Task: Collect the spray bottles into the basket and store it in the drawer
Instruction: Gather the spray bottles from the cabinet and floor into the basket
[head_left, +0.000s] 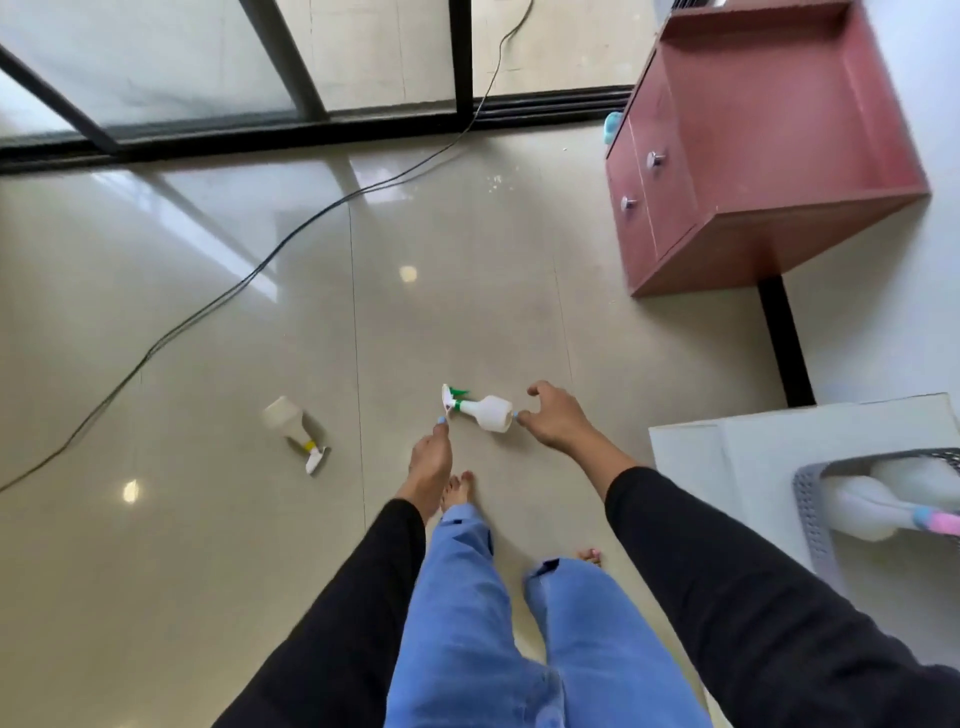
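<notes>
A white spray bottle with a green nozzle (485, 410) lies on its side on the tiled floor ahead of my feet. My right hand (556, 418) is open just right of its base, fingertips at the bottle's bottom. My left hand (430, 470) reaches toward its trigger end, fingertips near the white trigger, holding nothing. A second white bottle with a yellow collar (291, 426) lies on the floor to the left. At the right edge a grey perforated basket (810, 506) sits on a white surface and holds a white bottle with a pink and blue head (872, 506).
A reddish-brown cabinet (769, 150) with two knobbed drawers (644, 176) stands at the upper right against the wall. A black cable (249, 275) runs across the floor from the sliding glass door. A small teal object (613, 127) sits beside the cabinet.
</notes>
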